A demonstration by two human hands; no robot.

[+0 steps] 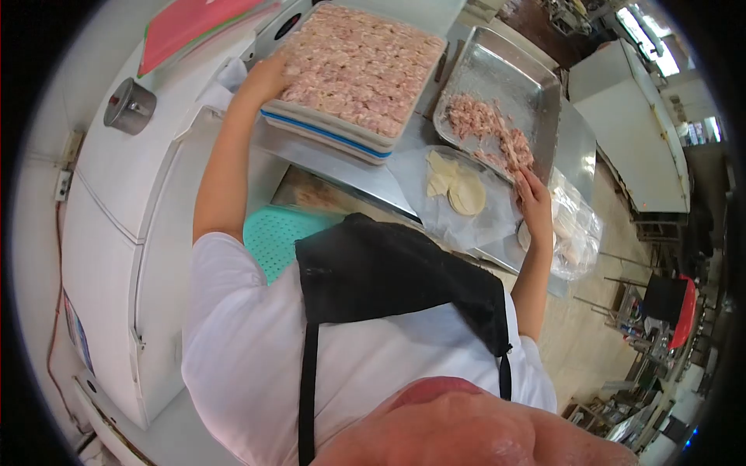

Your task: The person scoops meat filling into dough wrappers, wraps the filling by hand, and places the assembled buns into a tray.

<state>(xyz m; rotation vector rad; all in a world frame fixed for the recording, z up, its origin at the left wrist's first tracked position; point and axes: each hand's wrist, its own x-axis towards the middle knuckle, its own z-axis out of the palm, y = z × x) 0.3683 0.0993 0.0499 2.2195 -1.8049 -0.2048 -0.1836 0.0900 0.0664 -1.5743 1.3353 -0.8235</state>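
My left hand (pixel 268 78) rests at the left edge of a tray (pixel 330 123) covered with rows of filled meat dumplings (pixel 361 66); its fingertips are partly hidden there. To the right, my right hand (pixel 533 194) is at the near right corner of a deep metal pan (pixel 536 81), its fingers at the ground meat (pixel 486 124) inside. Whether it grips any meat is hidden. Between the two containers and nearer me, round dough wrappers (pixel 467 193) lie on a plastic sheet (pixel 443 221).
A plastic bag (pixel 575 233) lies right of the wrappers. A metal cup (pixel 130 106) and pink boards (pixel 183 31) are on the white appliance at left. A green perforated basket (pixel 280 233) sits below the table edge. A white chest (pixel 633 128) stands at right.
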